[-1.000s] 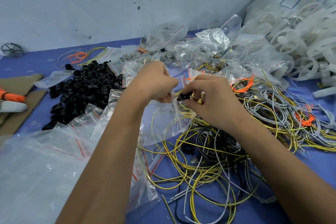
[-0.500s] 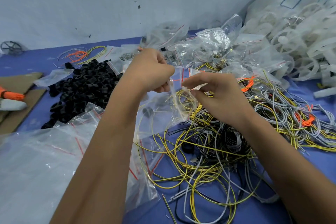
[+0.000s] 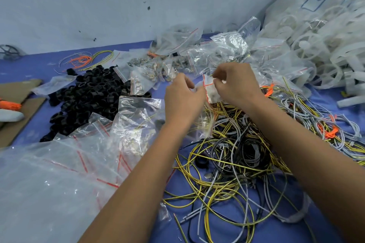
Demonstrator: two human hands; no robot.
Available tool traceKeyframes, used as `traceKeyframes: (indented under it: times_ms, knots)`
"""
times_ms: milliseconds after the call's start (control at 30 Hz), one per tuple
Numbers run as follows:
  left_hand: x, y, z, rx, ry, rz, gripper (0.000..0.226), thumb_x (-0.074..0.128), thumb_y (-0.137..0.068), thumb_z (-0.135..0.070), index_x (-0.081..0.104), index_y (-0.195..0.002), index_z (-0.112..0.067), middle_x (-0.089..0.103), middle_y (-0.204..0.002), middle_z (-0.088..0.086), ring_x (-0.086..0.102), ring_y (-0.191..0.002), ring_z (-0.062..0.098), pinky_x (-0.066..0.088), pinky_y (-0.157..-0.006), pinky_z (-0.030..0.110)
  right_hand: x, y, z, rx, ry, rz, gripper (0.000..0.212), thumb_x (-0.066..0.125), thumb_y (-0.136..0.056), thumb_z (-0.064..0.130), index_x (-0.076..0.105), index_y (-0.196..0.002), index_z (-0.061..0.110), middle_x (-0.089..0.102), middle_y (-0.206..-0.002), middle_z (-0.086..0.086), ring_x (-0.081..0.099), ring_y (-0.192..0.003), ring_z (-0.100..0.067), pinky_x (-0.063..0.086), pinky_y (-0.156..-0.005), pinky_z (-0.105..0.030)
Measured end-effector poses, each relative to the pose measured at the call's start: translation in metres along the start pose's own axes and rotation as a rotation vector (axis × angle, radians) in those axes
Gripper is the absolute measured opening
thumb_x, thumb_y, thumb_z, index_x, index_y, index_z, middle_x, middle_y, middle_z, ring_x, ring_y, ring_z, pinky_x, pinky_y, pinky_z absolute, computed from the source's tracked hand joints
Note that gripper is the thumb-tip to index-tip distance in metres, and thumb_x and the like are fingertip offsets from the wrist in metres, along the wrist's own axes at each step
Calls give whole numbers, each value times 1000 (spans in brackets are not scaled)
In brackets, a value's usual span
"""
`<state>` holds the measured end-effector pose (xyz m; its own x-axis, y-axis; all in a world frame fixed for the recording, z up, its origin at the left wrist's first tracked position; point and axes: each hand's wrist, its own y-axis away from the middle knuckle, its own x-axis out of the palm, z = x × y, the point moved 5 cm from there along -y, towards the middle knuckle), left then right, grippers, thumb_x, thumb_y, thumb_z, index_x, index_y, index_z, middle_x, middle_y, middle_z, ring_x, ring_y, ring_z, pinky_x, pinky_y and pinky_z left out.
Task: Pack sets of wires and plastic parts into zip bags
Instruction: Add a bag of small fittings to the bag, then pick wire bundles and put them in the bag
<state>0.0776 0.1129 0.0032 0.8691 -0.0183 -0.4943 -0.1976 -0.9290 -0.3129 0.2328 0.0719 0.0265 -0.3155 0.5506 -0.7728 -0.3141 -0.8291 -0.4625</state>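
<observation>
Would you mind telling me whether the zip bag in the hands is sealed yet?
Cannot tell. Both the left hand and right hand pinch the zip bag at its red-lined top, hiding the seal.

plastic rings [image 3: 87,92] lie left of wire tangle [image 3: 233,156], bags [image 3: 217,51] behind.

We see even, cool, diffuse light with only faint shadows. Soft glare glints on the clear bags [image 3: 136,124] left of the wire pile [image 3: 233,156]. Motion blur softens the zip bag [image 3: 210,89] above that pile. Wide-angle distortion tilts the wall [image 3: 98,6] beyond it.
</observation>
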Motion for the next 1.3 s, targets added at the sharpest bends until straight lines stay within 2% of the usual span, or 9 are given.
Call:
traceKeyframes:
  times_ms: [133,300,433,533,633,733,833,1033,1300]
  knots:
    - [13,6,18,-10,91,1,12,65,-86,-23,55,-84,-17,57,-64,-2,53,-61,17,46,-59,34,15,-30,-21,24,250,71,24,62,-93,16,77,-111,14,71,-112,-16,54,-117,-37,40,-109,-42]
    - [17,4,28,-17,166,-12,13,66,-88,-21,55,-82,-17,55,-60,-1,48,-54,14,43,-57,30,38,-58,-51,176,517,292,48,51,-97,54,55,-140,34,27,-156,-21,12,-147,-44,26,-115,-61]
    - [18,1,32,-30,184,-12,12,65,-87,-19,55,-80,-16,57,-60,4,50,-57,18,43,-60,32,50,-66,-68,211,600,392,57,42,-101,55,44,-150,27,3,-167,-20,-4,-154,-45,7,-117,-70]
    - [19,0,32,-43,198,-16,12,65,-86,-21,56,-80,-17,58,-60,4,48,-55,16,41,-58,29,49,-68,-62,224,542,311,58,48,-99,36,43,-150,10,16,-167,-10,2,-155,-36,7,-118,-68]
    - [19,0,31,-40,207,-14,12,65,-86,-21,56,-80,-19,57,-59,1,47,-53,13,42,-57,28,27,-65,-48,269,319,76,46,56,-99,31,54,-139,8,38,-158,-3,29,-148,-28,21,-117,-58]
    - [18,0,31,-42,213,-16,12,65,-85,-20,55,-79,-20,57,-59,0,46,-51,9,40,-54,22,-6,-49,-41,298,-183,-219,39,69,-95,26,63,-127,4,58,-137,-8,58,-123,-25,43,-111,-41]
    - [16,-1,31,-61,233,-23,13,65,-85,-18,54,-77,-21,57,-60,1,44,-49,7,35,-48,13,-26,-13,-32,357,-750,-370,33,78,-86,8,68,-118,4,69,-108,-10,74,-90,-23,63,-83,-37]
    - [11,-1,32,-142,326,-84,16,64,-88,-16,53,-78,-21,51,-58,-4,39,-46,7,35,-54,26,-17,52,-17,431,-1187,-203,26,81,-80,-4,74,-103,3,73,-98,-18,74,-74,-24,60,-73,-27]
    - [4,-1,25,-97,388,-132,11,62,-88,-14,53,-83,-19,48,-52,-11,38,-42,5,34,-45,18,-20,66,5,156,-1018,-170,24,74,-89,2,76,-106,20,77,-86,3,68,-68,-9,55,-64,-20]
